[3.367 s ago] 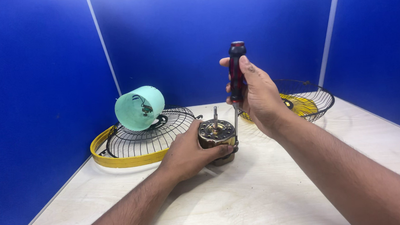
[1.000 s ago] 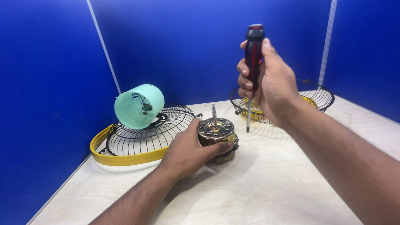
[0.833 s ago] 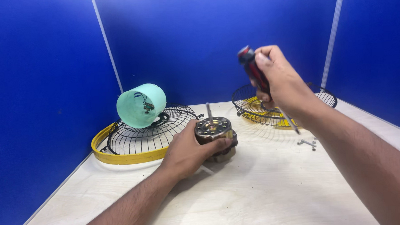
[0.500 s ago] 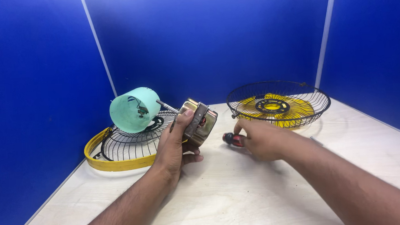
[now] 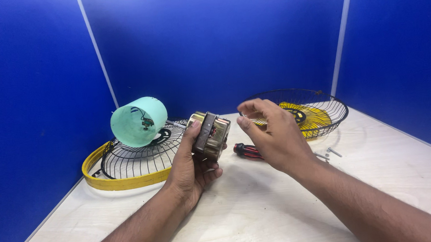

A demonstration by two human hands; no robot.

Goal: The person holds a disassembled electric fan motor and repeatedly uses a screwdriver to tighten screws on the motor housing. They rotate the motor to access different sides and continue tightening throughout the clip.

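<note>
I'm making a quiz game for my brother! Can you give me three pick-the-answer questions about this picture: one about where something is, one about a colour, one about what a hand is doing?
1. Where is the screwdriver?
A. lying on the table
B. in the right hand
C. inside the cup

2. What colour is the round housing on the wire guard?
A. red
B. mint green
C. black

3. What is the left hand doing?
A. resting flat
B. holding the motor up
C. pointing

Answers: A, it lies behind the right hand; B, pale green; B, fingers wrap the motor off the table.
</note>
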